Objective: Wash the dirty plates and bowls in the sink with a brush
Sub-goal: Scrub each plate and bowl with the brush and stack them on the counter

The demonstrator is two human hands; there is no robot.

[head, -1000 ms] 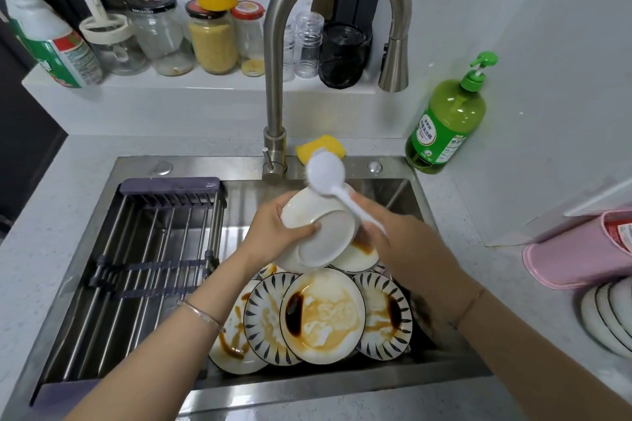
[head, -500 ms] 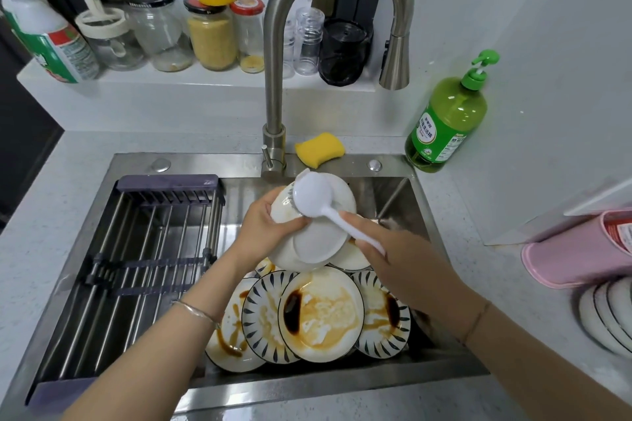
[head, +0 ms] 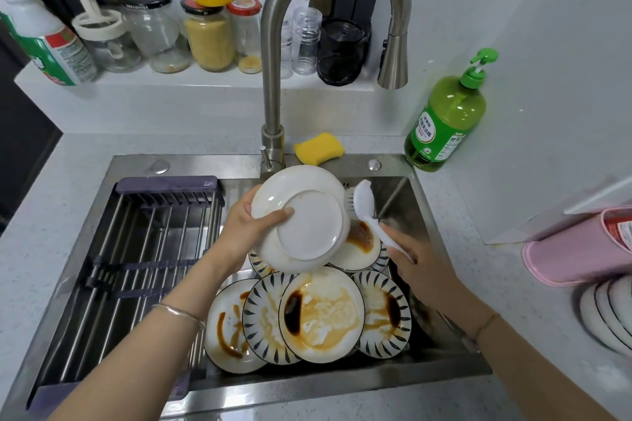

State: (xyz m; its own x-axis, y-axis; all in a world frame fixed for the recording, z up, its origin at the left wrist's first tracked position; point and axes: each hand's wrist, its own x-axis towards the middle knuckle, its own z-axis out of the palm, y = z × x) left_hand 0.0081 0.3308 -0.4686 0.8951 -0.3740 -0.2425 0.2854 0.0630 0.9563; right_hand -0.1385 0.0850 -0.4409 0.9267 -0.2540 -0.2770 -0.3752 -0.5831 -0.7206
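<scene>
Plate (head: 301, 219), white, underside toward camera, tilted, held over rear centre of sink (head: 403, 188) by L hand (head: 249, 225): thumb on base, fingers behind rim. Brush (head: 367, 205), white, gripped by handle in R hand (head: 420, 263); bristles against plate rim nearest that hand. Sauce-stained plates (head: 321, 314) overlap in sink's front right; rack (head: 143, 249) spans sink's left half. Behind sink: faucet (head: 272, 79), sponge (head: 319, 149). Soap btl (head: 444, 120) stands by sink's rear right corner on desk (head: 496, 284).

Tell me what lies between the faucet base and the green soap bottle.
In the head view, a yellow sponge lies there, beside the faucet, with a round metal cap nearer the bottle.
</scene>
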